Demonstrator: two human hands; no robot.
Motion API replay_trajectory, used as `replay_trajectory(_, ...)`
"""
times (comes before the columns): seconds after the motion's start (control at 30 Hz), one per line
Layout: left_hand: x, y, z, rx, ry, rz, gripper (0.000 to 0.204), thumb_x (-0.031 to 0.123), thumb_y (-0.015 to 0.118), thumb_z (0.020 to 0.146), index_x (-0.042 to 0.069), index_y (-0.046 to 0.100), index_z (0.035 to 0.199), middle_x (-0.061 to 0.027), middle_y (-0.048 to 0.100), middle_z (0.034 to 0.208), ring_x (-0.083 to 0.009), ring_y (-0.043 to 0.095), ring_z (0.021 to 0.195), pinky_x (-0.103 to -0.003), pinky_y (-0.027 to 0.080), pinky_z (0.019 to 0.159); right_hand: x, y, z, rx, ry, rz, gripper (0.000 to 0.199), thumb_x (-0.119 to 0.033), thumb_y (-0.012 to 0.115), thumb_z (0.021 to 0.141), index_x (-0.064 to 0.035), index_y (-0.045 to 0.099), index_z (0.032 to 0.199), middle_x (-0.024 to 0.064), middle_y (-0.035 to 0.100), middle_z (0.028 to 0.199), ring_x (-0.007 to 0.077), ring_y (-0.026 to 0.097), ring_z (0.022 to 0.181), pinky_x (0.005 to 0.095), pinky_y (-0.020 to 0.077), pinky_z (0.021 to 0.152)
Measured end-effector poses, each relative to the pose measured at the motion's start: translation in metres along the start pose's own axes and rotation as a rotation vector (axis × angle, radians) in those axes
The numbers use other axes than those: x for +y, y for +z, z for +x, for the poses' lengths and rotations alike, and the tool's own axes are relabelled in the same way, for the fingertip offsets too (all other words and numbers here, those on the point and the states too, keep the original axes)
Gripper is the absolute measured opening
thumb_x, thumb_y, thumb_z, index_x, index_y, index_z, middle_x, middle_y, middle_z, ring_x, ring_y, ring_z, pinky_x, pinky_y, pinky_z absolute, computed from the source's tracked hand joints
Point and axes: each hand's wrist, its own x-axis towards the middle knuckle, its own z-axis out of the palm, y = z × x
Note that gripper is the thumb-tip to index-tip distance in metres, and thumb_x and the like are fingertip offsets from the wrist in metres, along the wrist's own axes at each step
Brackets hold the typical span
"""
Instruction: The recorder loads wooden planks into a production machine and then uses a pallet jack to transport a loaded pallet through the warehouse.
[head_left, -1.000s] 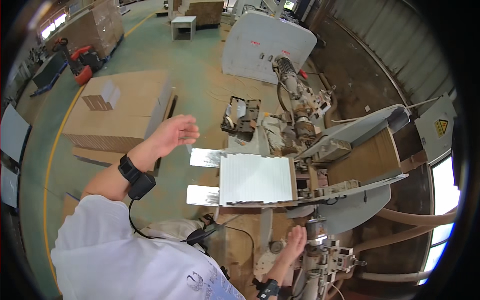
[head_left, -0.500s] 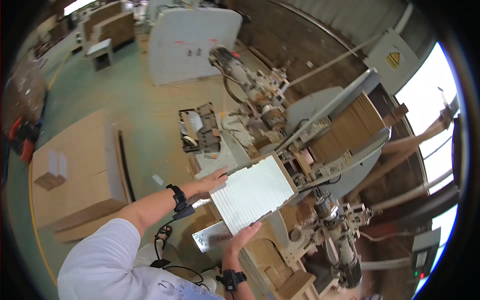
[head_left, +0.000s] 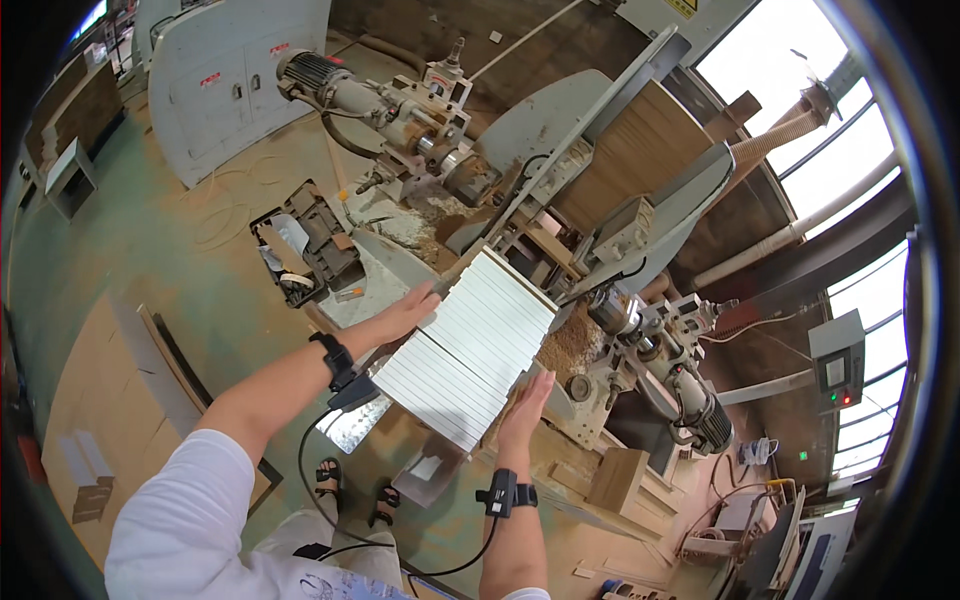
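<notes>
A row of narrow boards with white faces (head_left: 470,350) stands packed on the bed of a machine in front of me, with a dark gap across its middle. My left hand (head_left: 405,312) lies along the row's left side, fingers stretched forward and touching the boards' ends. My right hand (head_left: 525,412) is at the right side, fingers straight and pointing forward, flat beside the boards' ends; whether it touches them I cannot tell. Neither hand wraps round anything. Shiny metal plates (head_left: 430,470) stick out below the near end of the row.
Motor units flank the machine, one far left (head_left: 345,92) and one right (head_left: 665,375). A brown stack of boards (head_left: 645,155) stands in its far guide. Left are an open toolbox (head_left: 305,245) and a large pale board pile (head_left: 110,400). A control box (head_left: 838,362) hangs right.
My view has swung to the right. The gap across the row has become plain. My right hand has slid forward along the boards' side, its fingers straighter; my left hand stays at the other side.
</notes>
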Motion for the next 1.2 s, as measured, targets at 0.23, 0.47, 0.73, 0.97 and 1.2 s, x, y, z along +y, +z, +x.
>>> replay_trajectory(0.23,-0.023,0.024,0.023,-0.078,0.107,-0.124,0.078,0.054,0.029,0.093,0.002,-0.001,0.142,-0.0133,0.001,0.150,-0.0235,0.001,0.138,-0.034,0.006,0.111,0.023,0.013,0.018,-0.211,-0.020,0.104,0.071,-0.051,0.031,0.094,-0.0033,0.010,0.142,0.0116,0.018,0.147,0.0231,0.022,0.133,0.0339,0.0191,0.108)
replay_trajectory(0.47,-0.019,0.025,0.033,-0.079,0.112,-0.097,0.075,0.053,0.029,0.093,0.004,0.000,0.143,-0.0136,0.001,0.150,-0.0237,0.001,0.138,-0.034,0.007,0.111,0.036,0.005,0.038,-0.126,0.004,0.157,0.069,-0.049,0.033,0.094,-0.0001,0.016,0.140,0.0122,0.028,0.141,0.0225,0.027,0.130,0.0325,0.0221,0.107)
replay_trajectory(0.73,-0.008,0.038,0.063,-0.023,0.066,-0.083,0.072,0.048,0.032,0.094,0.003,0.004,0.143,-0.0151,0.007,0.149,-0.0253,0.006,0.138,-0.035,0.010,0.111,0.034,0.009,0.068,-0.115,-0.066,0.019,0.063,-0.036,0.040,0.095,0.0028,0.017,0.139,0.0151,0.024,0.143,0.0239,0.028,0.129,0.0332,0.0233,0.106)
replay_trajectory(0.97,-0.026,0.034,0.034,0.083,0.164,0.007,0.076,0.048,0.040,0.092,-0.003,0.010,0.141,-0.0224,0.012,0.146,-0.0299,0.010,0.137,-0.033,0.011,0.111,0.029,0.016,0.017,-0.074,-0.109,-0.140,0.058,-0.016,0.046,0.093,0.0062,0.018,0.138,0.0185,0.020,0.144,0.0252,0.024,0.132,0.0345,0.0189,0.107)
replay_trajectory(1.2,0.003,-0.018,-0.110,0.252,0.151,0.142,0.063,0.044,0.047,0.090,0.000,0.032,0.133,-0.0203,0.034,0.134,-0.0300,0.031,0.126,-0.036,0.025,0.105,0.000,0.049,-0.074,-0.082,-0.416,-0.600,0.063,-0.009,0.059,0.083,0.0057,0.026,0.135,0.0212,0.030,0.139,0.0293,0.029,0.129,0.0366,0.0207,0.107)
